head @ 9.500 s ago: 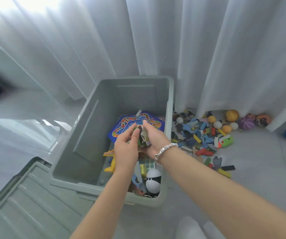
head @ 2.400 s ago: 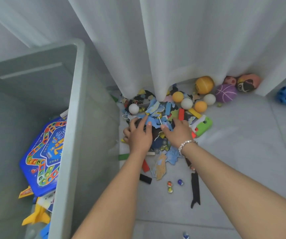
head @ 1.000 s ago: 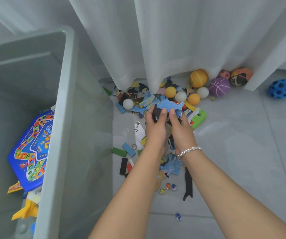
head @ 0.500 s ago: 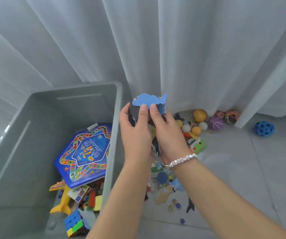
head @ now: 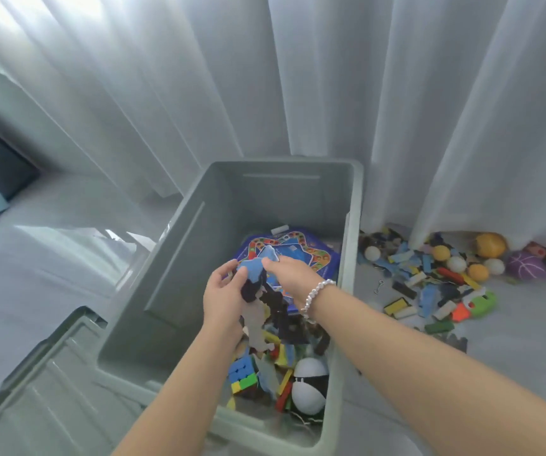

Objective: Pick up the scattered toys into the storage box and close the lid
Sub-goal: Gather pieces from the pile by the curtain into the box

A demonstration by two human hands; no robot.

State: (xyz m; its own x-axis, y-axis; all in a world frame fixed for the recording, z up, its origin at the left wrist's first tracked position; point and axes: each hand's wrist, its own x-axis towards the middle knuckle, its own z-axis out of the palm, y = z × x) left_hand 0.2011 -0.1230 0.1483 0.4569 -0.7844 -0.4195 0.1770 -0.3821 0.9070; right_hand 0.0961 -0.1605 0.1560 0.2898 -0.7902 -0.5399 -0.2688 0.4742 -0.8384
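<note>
Lid: grey-green ribbed plastic lid lies off the box, on the floor at near left, touching the box's near-left corner.
Storage box: open grey-green plastic storage box stands on the pale floor, curtain just behind it.
Box contents, near end: black-and-white egg-shaped toy, multicoloured cube puzzle, loose coloured blocks around them.
Left hand: left hand above the box interior, fingers curled round a bunch of flat foam pieces; blue piece on top, dark and grey ones hang below.
Right hand: right hand, beaded bracelet at the wrist, pinches the same bunch from the other side.
Box contents, far end: blue star-pattern game board lies flat beneath the hands.
Scattered toys: pile of coloured blocks and foam pieces on the floor right of the box, apart from it.
Balls: small white and orange balls plus larger yellow and purple ones at the curtain hem.
Curtain: white sheer curtain fills the background.
</note>
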